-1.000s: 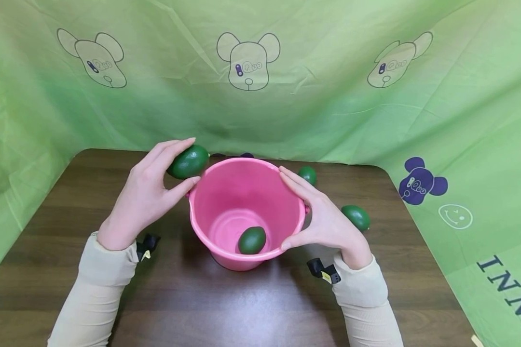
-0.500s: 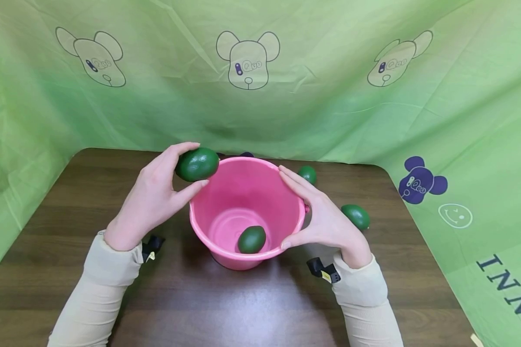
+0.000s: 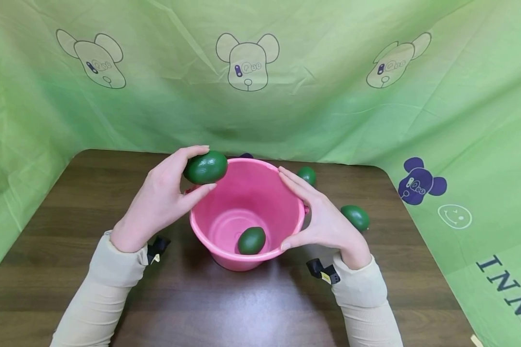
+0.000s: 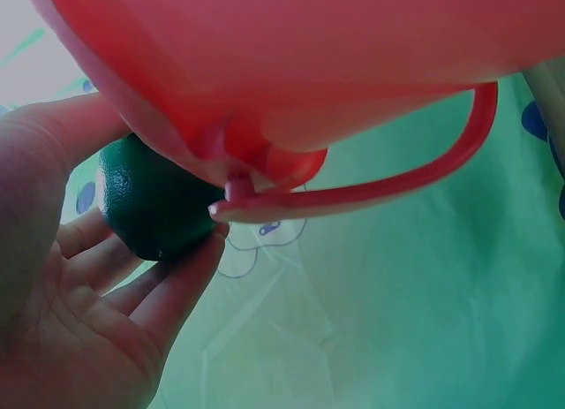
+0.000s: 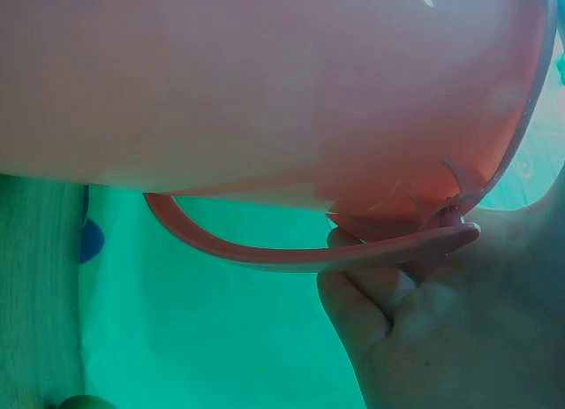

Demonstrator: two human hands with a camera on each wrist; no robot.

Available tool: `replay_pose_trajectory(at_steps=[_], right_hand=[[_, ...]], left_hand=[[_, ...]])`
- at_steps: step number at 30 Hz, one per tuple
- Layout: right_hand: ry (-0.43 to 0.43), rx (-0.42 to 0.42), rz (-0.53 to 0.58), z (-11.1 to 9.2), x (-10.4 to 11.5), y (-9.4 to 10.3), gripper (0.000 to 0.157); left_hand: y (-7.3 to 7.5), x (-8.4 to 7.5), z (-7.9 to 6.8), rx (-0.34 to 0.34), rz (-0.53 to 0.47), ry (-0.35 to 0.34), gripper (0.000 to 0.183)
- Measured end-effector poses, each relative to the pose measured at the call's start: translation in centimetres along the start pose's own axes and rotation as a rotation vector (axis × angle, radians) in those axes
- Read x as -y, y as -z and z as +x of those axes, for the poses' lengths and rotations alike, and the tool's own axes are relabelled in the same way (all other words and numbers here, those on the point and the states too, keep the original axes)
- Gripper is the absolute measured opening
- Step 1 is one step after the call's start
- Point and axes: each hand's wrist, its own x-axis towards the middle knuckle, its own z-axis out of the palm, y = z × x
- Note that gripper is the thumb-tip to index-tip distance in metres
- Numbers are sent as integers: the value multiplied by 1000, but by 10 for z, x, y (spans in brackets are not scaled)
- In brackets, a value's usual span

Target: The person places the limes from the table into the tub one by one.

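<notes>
My left hand (image 3: 156,197) holds a dark green, egg-shaped fruit (image 3: 206,167) between thumb and fingers, over the far left rim of a pink bucket (image 3: 260,188). The left wrist view shows this fruit (image 4: 154,197) partly hidden behind the bucket's side, with fingers beneath it. My right hand (image 3: 325,219) grips the bucket's right side, thumb at the near rim and fingers along the far rim. In the right wrist view, some fingers curl behind the bucket's hanging handle (image 5: 265,256). A similar green fruit (image 3: 252,241) lies inside on the bucket's bottom, towards the near wall.
Two more green fruits, one behind my right hand (image 3: 307,175) and one right of its wrist (image 3: 355,218), lie on the brown wooden table (image 3: 243,313). A green cloth (image 3: 321,120) printed with bear heads hangs behind the table and along its sides.
My left hand has carried its green fruit to the right, from beside the bucket to over its far left rim. The right hand and bucket stay as they were.
</notes>
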Motion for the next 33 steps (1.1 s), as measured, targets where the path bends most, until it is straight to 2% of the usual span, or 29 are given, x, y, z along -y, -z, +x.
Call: replay_pose_trajectory(at_steps=[12,27,33], right_hand=[[1,0,9,0,-1,0,125],[3,-3,5,0,-1,0,125],[-8,-1,15,0,0,0,124]], left_hand=[[-7,-9,2,42,-24,-35,69],[-15,-15,2,167,-11,-12,69],[-15,-18,2,194,-18,-26,68]])
